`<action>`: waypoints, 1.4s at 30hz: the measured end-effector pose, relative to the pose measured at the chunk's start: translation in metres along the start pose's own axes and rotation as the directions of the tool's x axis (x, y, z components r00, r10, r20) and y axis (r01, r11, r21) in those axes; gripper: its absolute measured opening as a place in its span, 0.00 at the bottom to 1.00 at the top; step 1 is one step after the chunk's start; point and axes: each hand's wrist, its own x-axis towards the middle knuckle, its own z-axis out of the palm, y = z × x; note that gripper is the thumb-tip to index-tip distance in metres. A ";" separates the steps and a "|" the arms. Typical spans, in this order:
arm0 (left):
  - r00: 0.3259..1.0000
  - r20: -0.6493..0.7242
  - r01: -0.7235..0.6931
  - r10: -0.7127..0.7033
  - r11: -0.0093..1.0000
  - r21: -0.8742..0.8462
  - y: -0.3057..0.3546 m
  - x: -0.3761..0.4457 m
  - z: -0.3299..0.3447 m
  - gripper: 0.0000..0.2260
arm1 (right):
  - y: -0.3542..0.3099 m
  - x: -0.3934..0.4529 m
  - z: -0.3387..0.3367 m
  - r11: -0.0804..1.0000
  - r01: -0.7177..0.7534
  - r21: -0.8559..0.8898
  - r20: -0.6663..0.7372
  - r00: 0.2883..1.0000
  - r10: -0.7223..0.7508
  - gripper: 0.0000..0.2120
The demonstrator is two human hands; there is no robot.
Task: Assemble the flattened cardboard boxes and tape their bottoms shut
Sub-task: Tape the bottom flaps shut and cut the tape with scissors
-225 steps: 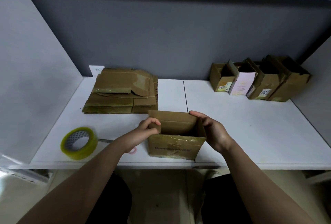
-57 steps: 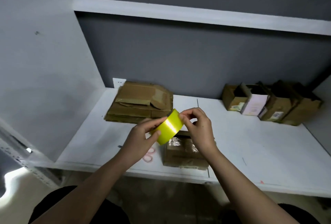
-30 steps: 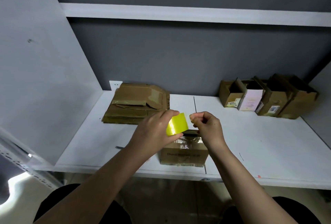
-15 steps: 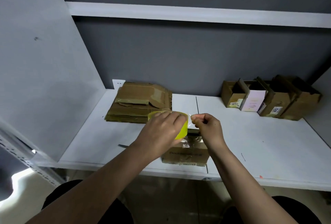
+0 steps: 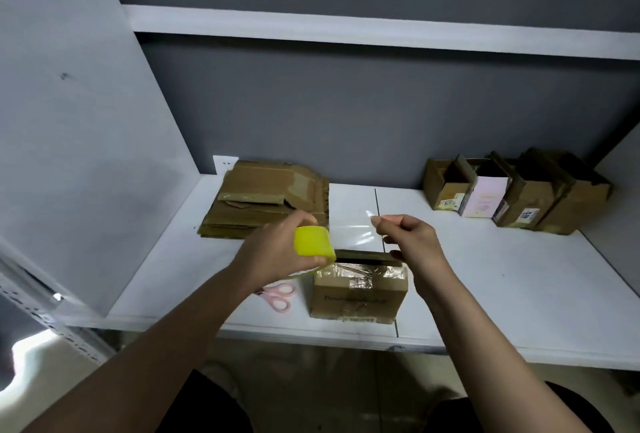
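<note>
A small brown cardboard box point(image 5: 358, 297) stands near the front edge of the white table point(image 5: 519, 277), old clear tape on its upper face. Just above it my left hand point(image 5: 277, 249) grips a yellow tape roll point(image 5: 313, 241). My right hand point(image 5: 410, 238) pinches the free end of a clear tape strip point(image 5: 349, 232) stretched between the roll and my fingers. A stack of flattened cardboard boxes point(image 5: 263, 200) lies at the back left.
Pink-handled scissors point(image 5: 277, 296) lie left of the box, partly under my left forearm. A row of several assembled boxes point(image 5: 516, 197) stands at the back right. A grey side panel point(image 5: 69, 155) and a white shelf point(image 5: 381, 33) overhead bound the space.
My hands have drawn apart, pulling a longer strip of clear tape off the roll. The roll has turned in my left hand and now shows its yellow side.
</note>
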 end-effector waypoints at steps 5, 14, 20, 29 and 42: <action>1.000 0.004 0.000 0.001 0.920 -0.392 -0.004 -0.015 0.006 0.26 | 0.002 0.005 -0.013 0.995 -0.078 0.055 -0.093 0.992 0.083 0.05; 0.982 -0.190 -0.082 -0.011 0.877 -0.473 0.003 -0.023 0.007 0.22 | 0.008 0.006 -0.022 0.993 -0.085 0.077 -0.109 0.990 0.093 0.07; 0.928 -0.275 -0.304 0.252 0.938 -0.165 -0.001 -0.021 0.005 0.26 | 0.009 0.005 -0.027 1.000 -0.017 -0.009 -0.118 0.993 0.016 0.05; 0.999 0.007 -0.047 0.048 0.937 0.346 -0.002 -0.008 0.006 0.27 | 0.004 0.004 -0.030 0.980 0.147 -0.131 -0.228 0.958 -0.174 0.05; 0.994 -0.102 -0.050 0.044 0.997 -0.057 -0.004 -0.011 0.014 0.28 | 0.036 0.012 -0.043 0.902 0.022 -0.431 -0.259 0.955 -0.147 0.09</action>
